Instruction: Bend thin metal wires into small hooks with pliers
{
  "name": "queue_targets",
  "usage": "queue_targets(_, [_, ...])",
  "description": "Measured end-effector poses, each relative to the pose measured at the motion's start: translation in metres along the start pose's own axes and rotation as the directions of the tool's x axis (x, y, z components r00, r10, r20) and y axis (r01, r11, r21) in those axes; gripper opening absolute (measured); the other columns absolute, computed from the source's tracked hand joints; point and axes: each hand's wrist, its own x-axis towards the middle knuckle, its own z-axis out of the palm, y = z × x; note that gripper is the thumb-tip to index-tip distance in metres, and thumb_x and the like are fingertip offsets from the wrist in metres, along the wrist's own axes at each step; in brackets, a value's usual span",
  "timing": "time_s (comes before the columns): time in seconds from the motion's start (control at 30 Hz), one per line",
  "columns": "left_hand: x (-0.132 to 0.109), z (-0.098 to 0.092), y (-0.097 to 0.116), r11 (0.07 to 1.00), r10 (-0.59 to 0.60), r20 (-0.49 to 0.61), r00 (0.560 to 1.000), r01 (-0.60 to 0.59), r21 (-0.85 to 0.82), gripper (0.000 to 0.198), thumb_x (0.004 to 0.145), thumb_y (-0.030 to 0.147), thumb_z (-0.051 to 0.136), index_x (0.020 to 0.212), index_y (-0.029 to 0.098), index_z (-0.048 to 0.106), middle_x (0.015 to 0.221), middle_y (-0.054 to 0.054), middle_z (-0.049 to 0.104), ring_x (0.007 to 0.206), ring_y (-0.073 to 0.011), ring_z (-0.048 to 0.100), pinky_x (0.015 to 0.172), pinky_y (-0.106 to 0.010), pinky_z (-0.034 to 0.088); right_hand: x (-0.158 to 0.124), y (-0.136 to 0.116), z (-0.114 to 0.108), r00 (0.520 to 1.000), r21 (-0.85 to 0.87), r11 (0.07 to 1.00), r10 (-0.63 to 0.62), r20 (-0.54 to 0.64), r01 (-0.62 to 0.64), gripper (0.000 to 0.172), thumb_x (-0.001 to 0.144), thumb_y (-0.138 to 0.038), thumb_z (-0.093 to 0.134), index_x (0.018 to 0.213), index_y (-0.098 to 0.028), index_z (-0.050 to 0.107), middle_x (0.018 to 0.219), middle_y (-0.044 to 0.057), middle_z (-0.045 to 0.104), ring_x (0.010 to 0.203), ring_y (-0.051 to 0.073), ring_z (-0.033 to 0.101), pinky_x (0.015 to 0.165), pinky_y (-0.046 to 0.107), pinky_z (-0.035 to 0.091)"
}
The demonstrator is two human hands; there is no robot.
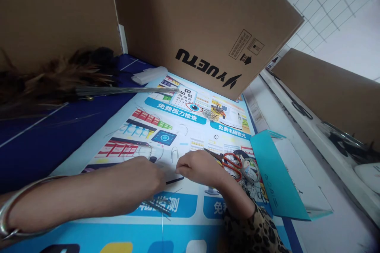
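Ahead stands a cardboard carton, with a turquoise box at its near right. Before the carton, the left hand and right hand curl narrowly; what they hold, I cannot tell. Red-handled scissors slant, blades pointing left and carton-ward. Farther from it, wires run diagonally, near ends rightward.

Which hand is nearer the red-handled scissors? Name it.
The right hand, with the scissors just beside it; the left hand is farther off, with the right hand between.
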Motion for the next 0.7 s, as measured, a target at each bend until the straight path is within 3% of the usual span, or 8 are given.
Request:
queue_targets(0.23, [-0.003, -0.007, -0.001, 0.993, 0.096, 0.117, 0.989, -0.102, 0.055, 0.037, 0.071, -0.005, 0.059, 0.092, 0.021, 0.075, 0.068, -0.002, 0.069, 0.048, -0.0192, 0.055, 0.051, -0.034, 0.021, -0.002, -0.005, -0.005, 0.991, -0.05, 0.996, -0.064, 0.121, 0.07, 0.019, 0.102, -0.026, 0.064, 0.095, -0.021, 0.081, 0.104, 0.003, 0.081, 0.093, 0.019, 0.067, 0.069, 0.027, 0.033])
queue_targets(0.33, [-0.003, -0.011, -0.003, 0.998, 0.053, 0.129, 0.99, -0.058, 0.039, 0.037, 0.074, -0.004, 0.057, 0.095, 0.021, 0.074, 0.076, -0.005, 0.074, 0.053, -0.021, 0.058, 0.053, -0.035, 0.024, -0.003, -0.006, -0.006, 0.99, -0.053, 0.996, -0.07, 0.126, 0.077, 0.019, 0.102, -0.026, 0.064, 0.094, -0.021, 0.08, 0.103, 0.003, 0.081, 0.092, 0.019, 0.067, 0.069, 0.027, 0.033])
queue_targets(0.43, [-0.001, -0.019, -0.008, 0.999, 0.01, 0.216, 0.976, -0.001, -0.045, 0.027, 0.079, 0.003, 0.059, 0.092, 0.023, 0.072, 0.078, -0.006, 0.075, 0.056, -0.0221, 0.059, 0.053, -0.035, 0.025, -0.003, -0.006, -0.009, 0.988, -0.026, 0.995, -0.094, 0.121, 0.098, 0.02, 0.102, -0.025, 0.064, 0.09, -0.02, 0.079, 0.099, 0.003, 0.08, 0.088, 0.018, 0.065, 0.069, 0.026, 0.033])
queue_targets(0.57, [0.003, -0.03, -0.015, 0.992, -0.047, 0.299, 0.953, 0.08, -0.101, 0.014, 0.085, 0.012, 0.061, 0.082, 0.023, 0.07, 0.078, -0.007, 0.075, 0.061, -0.0222, 0.06, 0.053, -0.035, 0.023, -0.003, -0.002, -0.009, 0.977, 0.13, 0.978, -0.18, 0.114, 0.165, 0.018, 0.102, -0.019, 0.063, 0.093, -0.018, 0.079, 0.096, 0.002, 0.079, 0.083, 0.014, 0.065, 0.072, 0.023, 0.038])
queue_targets(0.7, [0.004, -0.034, -0.014, 0.99, -0.061, 0.391, 0.918, 0.107, -0.096, 0.018, 0.083, 0.012, 0.063, 0.068, 0.021, 0.065, 0.067, -0.005, 0.071, 0.053, -0.0188, 0.05, 0.053, -0.034, 0.019, 0.0, 0.001, -0.003, 0.954, 0.269, 0.942, -0.25, 0.163, 0.201, 0.013, 0.101, -0.023, 0.067, 0.099, -0.018, 0.079, 0.1, 0.001, 0.081, 0.086, 0.013, 0.069, 0.075, 0.021, 0.042])
